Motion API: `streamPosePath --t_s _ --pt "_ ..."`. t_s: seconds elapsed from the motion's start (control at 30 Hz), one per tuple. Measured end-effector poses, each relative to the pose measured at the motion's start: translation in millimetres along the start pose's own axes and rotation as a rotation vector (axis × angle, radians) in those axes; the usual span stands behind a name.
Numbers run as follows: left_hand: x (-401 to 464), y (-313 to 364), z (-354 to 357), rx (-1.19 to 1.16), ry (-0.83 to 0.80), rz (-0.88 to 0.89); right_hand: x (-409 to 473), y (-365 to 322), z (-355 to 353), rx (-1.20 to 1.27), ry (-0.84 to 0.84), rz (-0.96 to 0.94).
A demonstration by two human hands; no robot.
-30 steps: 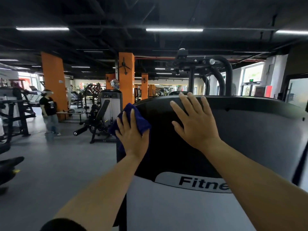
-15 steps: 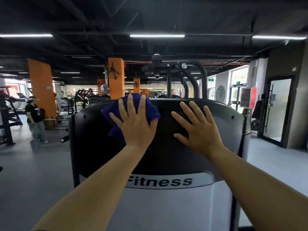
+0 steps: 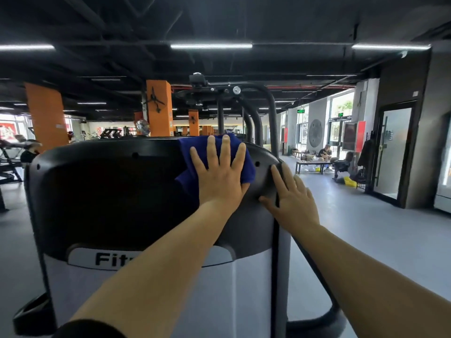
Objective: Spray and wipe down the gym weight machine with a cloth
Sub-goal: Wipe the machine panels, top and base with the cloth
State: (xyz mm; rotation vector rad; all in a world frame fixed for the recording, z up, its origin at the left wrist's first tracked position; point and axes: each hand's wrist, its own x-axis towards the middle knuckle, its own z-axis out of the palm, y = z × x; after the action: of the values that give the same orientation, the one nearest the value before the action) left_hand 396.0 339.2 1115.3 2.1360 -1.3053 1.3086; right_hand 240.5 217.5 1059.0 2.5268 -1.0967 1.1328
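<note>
The weight machine's shroud [image 3: 102,191] fills the middle of the head view: a black upper panel over a white lower part with a "Fit…" label. A blue cloth [image 3: 192,152] lies flat on the panel's upper right corner. My left hand [image 3: 219,176] presses on the cloth with fingers spread. My right hand [image 3: 292,201] rests flat against the shroud's right edge, fingers apart, holding nothing. No spray bottle is in view.
The machine's black frame tubes [image 3: 271,118] rise behind the shroud. Orange pillars [image 3: 158,108] and other gym machines stand at the back left. A person sits by a bench [image 3: 310,164] at the right near glass doors. Grey floor lies on both sides.
My left hand has slid the blue cloth rightwards along the top of the panel, from its left edge to its right corner. My right hand has shifted to the right edge.
</note>
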Motion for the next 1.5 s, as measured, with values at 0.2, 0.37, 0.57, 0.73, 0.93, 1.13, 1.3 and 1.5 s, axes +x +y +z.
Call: streamPosePath --t_s 0.2,0.37,0.57,0.73,0.93,1.13,1.3,1.5 --pt "3 61 18 0.167 -0.078 0.243 -12 37 5 0.387 -0.121 0.232" --pt "0 103 40 0.212 -0.075 0.300 -38 82 14 0.493 -0.145 0.289" --pt "-63 122 81 0.203 -0.143 0.409 -64 101 30 0.533 -0.212 0.398" --pt "-112 102 97 0.306 -0.276 0.560 -67 82 42 0.619 -0.230 0.358" --pt "-43 85 55 0.192 -0.182 0.452 -63 47 64 0.883 -0.260 0.409" --pt "13 118 35 0.271 -0.169 0.405 -85 32 104 0.832 -0.243 0.399" --pt "-31 145 68 0.317 -0.271 0.586 -107 42 128 0.826 -0.348 0.466" --pt "-119 118 111 0.322 -0.366 0.651 -128 44 133 0.934 -0.226 0.564"
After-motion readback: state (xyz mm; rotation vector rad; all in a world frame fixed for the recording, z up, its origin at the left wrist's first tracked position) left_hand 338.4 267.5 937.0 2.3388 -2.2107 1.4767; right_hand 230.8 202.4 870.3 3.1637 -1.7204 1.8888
